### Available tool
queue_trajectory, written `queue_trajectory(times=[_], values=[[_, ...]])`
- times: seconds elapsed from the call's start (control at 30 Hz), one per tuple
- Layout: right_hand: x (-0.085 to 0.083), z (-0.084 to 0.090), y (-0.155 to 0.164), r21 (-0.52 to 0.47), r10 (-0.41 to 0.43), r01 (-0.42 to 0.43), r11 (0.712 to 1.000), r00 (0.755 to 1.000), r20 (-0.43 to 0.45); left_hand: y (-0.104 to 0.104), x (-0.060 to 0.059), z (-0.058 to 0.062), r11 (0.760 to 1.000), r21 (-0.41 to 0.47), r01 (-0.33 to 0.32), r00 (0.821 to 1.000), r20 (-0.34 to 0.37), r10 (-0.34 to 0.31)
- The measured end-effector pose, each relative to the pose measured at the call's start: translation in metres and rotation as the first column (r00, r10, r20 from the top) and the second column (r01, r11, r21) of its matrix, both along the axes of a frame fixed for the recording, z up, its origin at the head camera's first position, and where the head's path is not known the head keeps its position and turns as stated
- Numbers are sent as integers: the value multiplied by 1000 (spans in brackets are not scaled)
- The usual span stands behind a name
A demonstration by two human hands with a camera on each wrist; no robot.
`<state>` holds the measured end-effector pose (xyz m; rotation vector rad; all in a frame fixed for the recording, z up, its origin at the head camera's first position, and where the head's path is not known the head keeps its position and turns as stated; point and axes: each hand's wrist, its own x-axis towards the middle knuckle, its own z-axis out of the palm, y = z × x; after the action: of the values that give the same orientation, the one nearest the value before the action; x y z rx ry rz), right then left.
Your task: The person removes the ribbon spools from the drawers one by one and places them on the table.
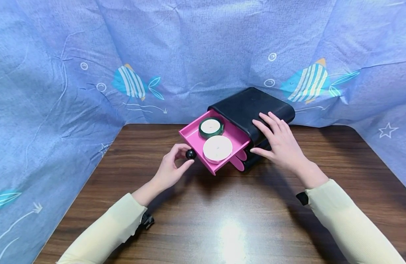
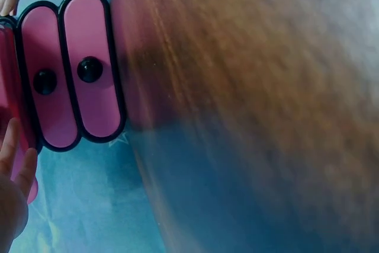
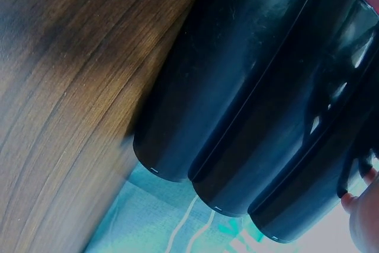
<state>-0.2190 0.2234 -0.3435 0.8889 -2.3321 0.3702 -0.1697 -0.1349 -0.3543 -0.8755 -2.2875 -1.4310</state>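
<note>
Pink top drawer (image 1: 237,136), pulled out toward the person's left from the black drawer unit (image 1: 252,106) at mid-table (image 1: 222,220). Left hand (image 1: 171,167) pinched its black knob (image 1: 190,154), nearer; right hand (image 1: 279,143) lay flat, fingers straight, on the unit. Hands apart.

Brown wooden table (image 1: 222,227) — blue fish-print cloth (image 1: 58,73) behind it.

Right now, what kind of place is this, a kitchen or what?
Not a kitchen, as far as I can tell. It looks like a small table set-up: a brown wooden table hemmed in by a blue fish-print cloth, with only a black drawer box on it and a person's two hands at it.
</note>
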Motion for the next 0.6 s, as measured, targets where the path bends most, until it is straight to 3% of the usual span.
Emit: queue_trajectory(times=[0.2, 0.37, 0.6], values=[[-1, -1, 0, 0, 2, -2, 1000, 1000, -12, -4, -3, -1, 1000, 4, 5, 1000, 18, -5], [-2, -2, -1, -1, 3, -3, 1000, 1000, -19, -10, -4, 1, 999, 38, 21, 1000, -13, -20], [-2, -2, -1, -6, 6, -6, 1000, 1000, -23, -19, -12, 22, 998, 58, -3, 993, -115, 10]])
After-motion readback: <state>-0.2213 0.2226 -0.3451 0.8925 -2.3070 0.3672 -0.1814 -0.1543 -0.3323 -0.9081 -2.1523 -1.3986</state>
